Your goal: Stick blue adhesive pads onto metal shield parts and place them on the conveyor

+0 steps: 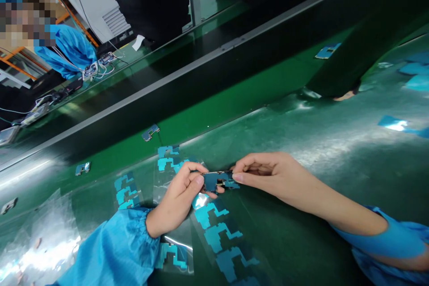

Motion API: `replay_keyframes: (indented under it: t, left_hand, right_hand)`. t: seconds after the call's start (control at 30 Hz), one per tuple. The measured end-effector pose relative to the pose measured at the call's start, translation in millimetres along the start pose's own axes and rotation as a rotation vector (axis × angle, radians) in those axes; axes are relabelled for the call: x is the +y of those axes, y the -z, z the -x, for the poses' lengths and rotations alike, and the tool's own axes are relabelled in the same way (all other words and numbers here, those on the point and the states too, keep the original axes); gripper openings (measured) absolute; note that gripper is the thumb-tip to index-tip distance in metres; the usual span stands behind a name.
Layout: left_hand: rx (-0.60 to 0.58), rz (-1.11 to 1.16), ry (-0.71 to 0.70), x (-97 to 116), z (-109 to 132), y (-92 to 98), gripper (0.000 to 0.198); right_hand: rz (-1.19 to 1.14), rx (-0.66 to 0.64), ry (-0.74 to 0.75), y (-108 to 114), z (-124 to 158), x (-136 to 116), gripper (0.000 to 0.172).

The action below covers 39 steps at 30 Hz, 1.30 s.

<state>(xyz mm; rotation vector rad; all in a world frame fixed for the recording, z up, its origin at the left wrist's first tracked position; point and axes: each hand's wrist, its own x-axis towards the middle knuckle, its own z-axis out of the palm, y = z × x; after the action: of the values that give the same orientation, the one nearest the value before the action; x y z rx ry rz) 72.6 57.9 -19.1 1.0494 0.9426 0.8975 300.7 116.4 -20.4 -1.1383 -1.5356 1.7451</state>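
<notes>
- Circuit board (219, 181): one, small and blue, is held between the two hands, over a green conveyor belt (268, 116).
- Left hand (176, 201): narrowly closed, with the board's left end pinched by the thumb and fingers.
- Right hand (268, 175): narrowly closed, with the board's right end pinched by the thumb and forefinger.
- Sleeves: two light-blue sleeves are seen, one gathered at the left wrist (114, 250) and one pushed up the right forearm (385, 241).
- Clear film strips: three are laid on the belt beneath and beside the hands, with stepped blue pieces stuck along them. Three pieces are counted on the strip at the left (125, 192); the strip below the board (221, 237) runs on past the picture's edge, so its count cannot be told.
- Loose boards: four small ones lie on the belt, one of them nearby (150, 132).
- Co-worker: one person in a blue smock (67, 51) is seen across the belt, beside tangled cables (100, 65).
</notes>
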Motion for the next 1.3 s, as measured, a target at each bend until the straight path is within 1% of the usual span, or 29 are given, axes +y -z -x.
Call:
replay_keyframes:
  t: [0.27, 0.53, 0.8, 1.0, 1.3]
  left_hand:
    - [0.002, 0.003, 0.005, -0.1, -0.5, -0.7, 0.021]
    - [-0.014, 0.012, -0.013, -1.3, -0.4, 0.1, 0.017]
    - [-0.008, 0.008, 0.003, -0.9, 0.5, 0.8, 0.017]
    - [-0.013, 0.005, -0.033, -3.1, 0.0, 0.0, 0.014]
    - [0.005, -0.027, -0.016, -6.6, -0.1, 3.7, 0.016]
  right_hand:
    - [0.027, 0.000, -0.013, 0.3, -0.8, -0.2, 0.035]
    - [-0.008, -0.009, 0.013, 0.0, -0.8, 0.0, 0.028]
    - [0.003, -0.007, 0.004, 0.6, 0.7, 0.9, 0.027]
    - [0.009, -0.007, 0.010, 0.3, 0.3, 1.5, 0.027]
    - [-0.062, -0.026, 0.018, -0.9, -2.0, 3.2, 0.021]
